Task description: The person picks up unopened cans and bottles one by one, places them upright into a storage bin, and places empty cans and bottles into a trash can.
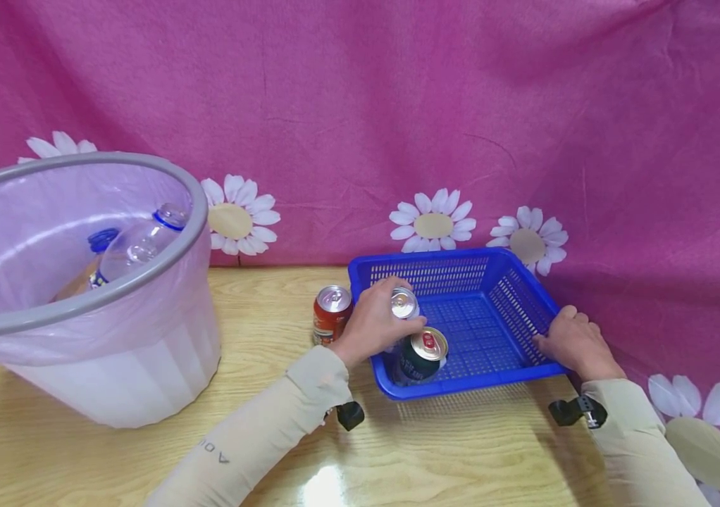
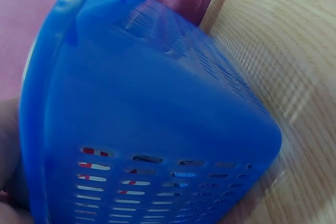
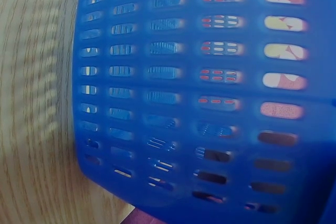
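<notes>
My left hand point(image 1: 373, 317) reaches over the left rim of a blue plastic basket point(image 1: 461, 387) and grips a silver-topped drink can point(image 1: 404, 303), its thumb and fingers around the top. Just in front of that can, a dark can point(image 1: 420, 359) with a gold lid and red tab stands in the basket's near left corner. My right hand point(image 1: 578, 343) holds the basket's right rim. Outside, left of the basket, a red-orange can point(image 1: 331, 317) stands upright, partly behind my left hand. Both wrist views mostly show the basket's slotted outer wall point(image 2: 157, 87).
A white bin point(image 1: 138, 387) with a grey rim and a pinkish liner stands on the left, holding clear plastic bottles point(image 1: 138, 246) with blue parts. Behind the wooden table point(image 1: 284, 451) hangs a magenta cloth point(image 1: 347, 127) with white daisies.
</notes>
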A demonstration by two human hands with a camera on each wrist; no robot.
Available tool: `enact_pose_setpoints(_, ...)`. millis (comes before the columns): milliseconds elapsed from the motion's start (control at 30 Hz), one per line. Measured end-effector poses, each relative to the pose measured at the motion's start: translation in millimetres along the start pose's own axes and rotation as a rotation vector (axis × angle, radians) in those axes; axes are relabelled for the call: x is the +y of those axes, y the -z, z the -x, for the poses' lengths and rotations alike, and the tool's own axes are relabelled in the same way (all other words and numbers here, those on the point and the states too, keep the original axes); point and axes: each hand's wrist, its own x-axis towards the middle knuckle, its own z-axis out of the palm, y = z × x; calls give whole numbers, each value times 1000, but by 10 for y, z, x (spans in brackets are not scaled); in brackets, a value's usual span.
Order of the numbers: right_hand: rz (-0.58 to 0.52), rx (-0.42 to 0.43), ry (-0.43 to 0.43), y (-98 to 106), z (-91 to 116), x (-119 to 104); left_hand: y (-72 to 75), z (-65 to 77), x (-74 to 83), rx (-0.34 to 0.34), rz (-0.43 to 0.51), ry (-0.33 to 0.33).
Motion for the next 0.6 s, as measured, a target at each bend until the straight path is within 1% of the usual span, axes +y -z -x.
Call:
enact_pose_setpoints(200, 5, 0, 7, 7, -7, 2, 8, -11, 14, -7, -27, 15)
enact_pose_setpoints(367, 0, -6, -5, 11, -10, -2, 6, -14, 15, -27, -45, 25)
enact_pose_setpoints(600, 3, -10, -3, 9, -4, -4, -20, -10, -3, -43, -75, 15)
